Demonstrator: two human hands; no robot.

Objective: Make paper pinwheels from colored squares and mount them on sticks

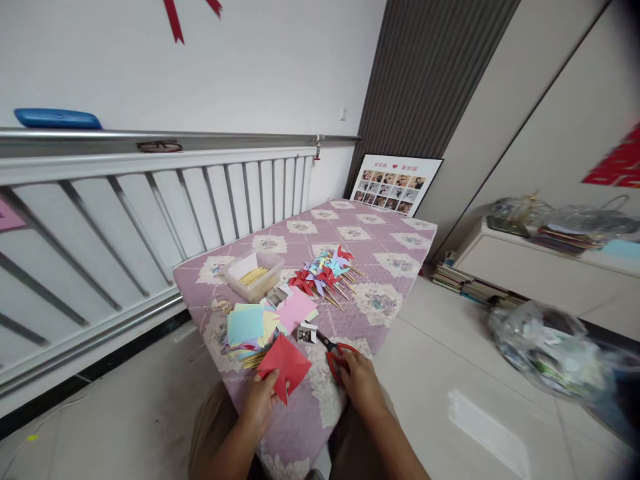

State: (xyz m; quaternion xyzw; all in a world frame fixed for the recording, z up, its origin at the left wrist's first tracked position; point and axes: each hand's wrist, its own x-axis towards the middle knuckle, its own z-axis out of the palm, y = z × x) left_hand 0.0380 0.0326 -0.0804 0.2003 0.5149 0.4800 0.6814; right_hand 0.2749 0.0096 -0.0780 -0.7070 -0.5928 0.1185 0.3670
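Between the thumb and fingers of my left hand [261,399] is a square of red paper [286,365], with a slit showing at its lower edge. My right hand [361,380] is at the red-handled scissors [334,352], fingers closed around the handles; the blades point up and left, toward a small open box of metal pins [306,333]. Left of that box lie a pink paper sheet [296,309] and a stack of coloured paper squares [246,325]. Beyond them is a pile of paper pinwheels on sticks [324,272].
A clear plastic tub [254,275] of wooden sticks stands near the railing [150,220]. The patterned tablecloth [395,265] covers the table. At its far end leans a framed photo board [395,185]. Plastic bags [550,347] lie on the floor to the right.
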